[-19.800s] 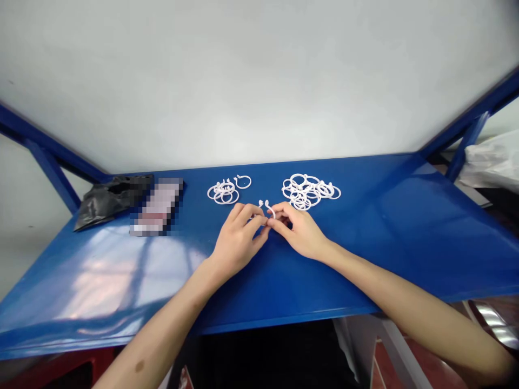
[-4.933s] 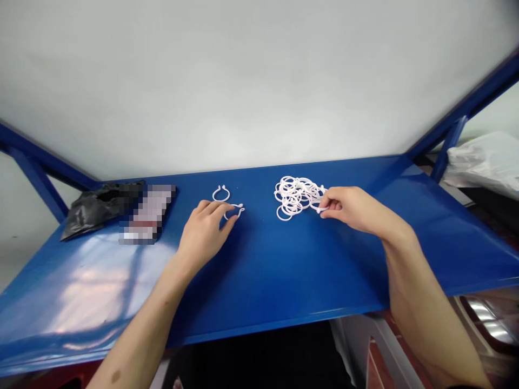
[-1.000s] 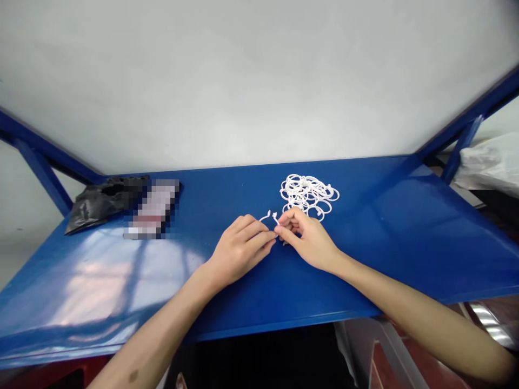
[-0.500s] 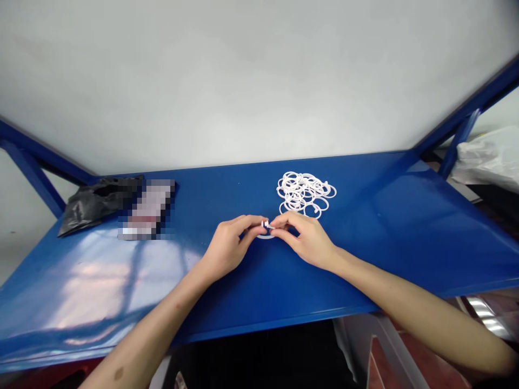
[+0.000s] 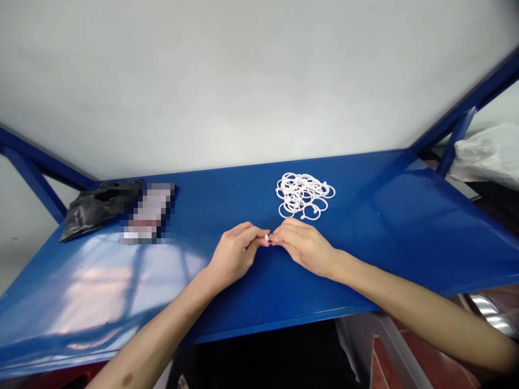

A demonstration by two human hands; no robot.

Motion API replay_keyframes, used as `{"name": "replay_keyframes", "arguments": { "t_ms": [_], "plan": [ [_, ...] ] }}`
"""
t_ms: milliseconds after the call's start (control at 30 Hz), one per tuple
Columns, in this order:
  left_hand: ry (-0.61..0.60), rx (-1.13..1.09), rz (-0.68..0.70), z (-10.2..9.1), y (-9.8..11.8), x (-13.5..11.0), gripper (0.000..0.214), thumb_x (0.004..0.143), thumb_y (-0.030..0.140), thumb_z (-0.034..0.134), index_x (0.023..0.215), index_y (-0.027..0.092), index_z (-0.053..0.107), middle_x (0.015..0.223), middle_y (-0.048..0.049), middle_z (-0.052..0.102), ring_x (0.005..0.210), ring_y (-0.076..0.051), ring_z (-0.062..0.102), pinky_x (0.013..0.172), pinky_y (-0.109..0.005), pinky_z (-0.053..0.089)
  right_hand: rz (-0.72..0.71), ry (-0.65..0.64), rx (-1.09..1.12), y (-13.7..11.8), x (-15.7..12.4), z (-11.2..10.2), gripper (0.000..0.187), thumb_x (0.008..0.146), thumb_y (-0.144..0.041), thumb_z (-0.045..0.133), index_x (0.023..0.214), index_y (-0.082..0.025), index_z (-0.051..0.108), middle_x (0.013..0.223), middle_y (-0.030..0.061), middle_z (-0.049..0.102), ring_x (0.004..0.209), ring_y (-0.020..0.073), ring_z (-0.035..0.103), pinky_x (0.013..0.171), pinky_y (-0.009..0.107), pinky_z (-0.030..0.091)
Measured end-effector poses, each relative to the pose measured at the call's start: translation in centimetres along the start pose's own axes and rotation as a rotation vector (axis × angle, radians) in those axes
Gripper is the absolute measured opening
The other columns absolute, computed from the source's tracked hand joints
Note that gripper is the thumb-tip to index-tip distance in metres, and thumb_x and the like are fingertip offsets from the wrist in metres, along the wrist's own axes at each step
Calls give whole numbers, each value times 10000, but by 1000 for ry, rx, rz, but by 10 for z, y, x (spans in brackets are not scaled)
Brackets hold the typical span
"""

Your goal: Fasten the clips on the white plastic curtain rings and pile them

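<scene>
**Pinch on one white ring, mid-table, both hands**

Far left: black bag (image 5: 95, 208), with a blurred-out flat packet (image 5: 148, 213) just beside it. Both well apart from the work.

Left hand (image 5: 235, 256): narrow, thumb and forefinger closed on the white ring (image 5: 266, 236). Only a small white bit visible between the fingertips, rest hidden.

Right hand (image 5: 306, 246): same narrow pinch on the other side of that bit, fingertips of the two hands almost touching.

Ring location: near the middle of the blue table (image 5: 385, 232), just above the surface. Near side of the pile of white rings (image 5: 304, 194), not touching it.

Far right: white plastic bag (image 5: 486, 156), off the table.

Probable step — pressing the ring's two ends together. To do it well:
- Line the ends up square before squeezing.
- Push straight along the ring's curve, no twisting.
- Grip close to the ends to avoid bowing the thin plastic.
- Latched or not — impossible to tell from here, so confirm by feel.
- Work clear of the pile to avoid a snag.
</scene>
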State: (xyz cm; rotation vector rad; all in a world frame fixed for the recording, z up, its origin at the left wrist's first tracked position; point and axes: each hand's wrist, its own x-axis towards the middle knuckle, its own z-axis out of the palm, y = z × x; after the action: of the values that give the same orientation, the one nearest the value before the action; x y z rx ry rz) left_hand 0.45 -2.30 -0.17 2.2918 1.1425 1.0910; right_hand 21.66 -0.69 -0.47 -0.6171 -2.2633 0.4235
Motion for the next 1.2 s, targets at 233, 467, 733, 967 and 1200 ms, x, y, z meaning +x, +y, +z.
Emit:
{"name": "replay_keyframes", "arguments": {
  "t_ms": [233, 467, 733, 967, 1200],
  "plan": [
    [-32, 194, -4, -7, -5, 10, 290, 986, 313, 594, 1256, 215, 635, 1092, -53, 747, 955, -197, 677, 850, -343, 569, 238, -98, -146, 3, 16, -38, 179, 1007, -239, 560, 1133, -209, 684, 1031, 60, 749, 917, 185, 693, 820, 336, 562],
    [-76, 382, -125, -21, -27, 12, 261, 998, 331, 546, 1179, 182, 660, 1095, -80, 738, 1008, -249, 653, 911, -428, 544, 436, -194, -374, 29, 8, -111, 101, 918, -278, 641, 865, -230, 713, 890, 35, 747, 846, 216, 682, 767, 355, 523],
    [-170, 418, -100, -19, -26, 12, 215, 1000, 315, 527, 1082, 199, 688, 1061, -71, 749, 969, -248, 665, 905, -438, 515, 586, -274, -332, 46, 0, -113, 83, 871, -236, 654, 809, -224, 709, 861, 21, 724, 769, 183, 662, 682, 316, 485],
    [-173, 409, -83, -20, -28, 13, 209, 1009, 308, 516, 1047, 196, 687, 1035, -61, 746, 950, -237, 631, 882, -411, 507, 619, -254, -348, 51, -5, -112, 142, 837, -222, 675, 976, -204, 699, 940, 45, 722, 797, 193, 680, 691, 320, 519],
    [-128, 414, -131, -20, -29, 16, 265, 1024, 294, 451, 905, 190, 665, 962, -78, 731, 971, -246, 574, 883, -402, 493, 495, -133, -378, 33, 7, -98, 153, 948, -289, 584, 1021, -194, 679, 989, 78, 734, 841, 223, 696, 758, 374, 554]
  ]
}}
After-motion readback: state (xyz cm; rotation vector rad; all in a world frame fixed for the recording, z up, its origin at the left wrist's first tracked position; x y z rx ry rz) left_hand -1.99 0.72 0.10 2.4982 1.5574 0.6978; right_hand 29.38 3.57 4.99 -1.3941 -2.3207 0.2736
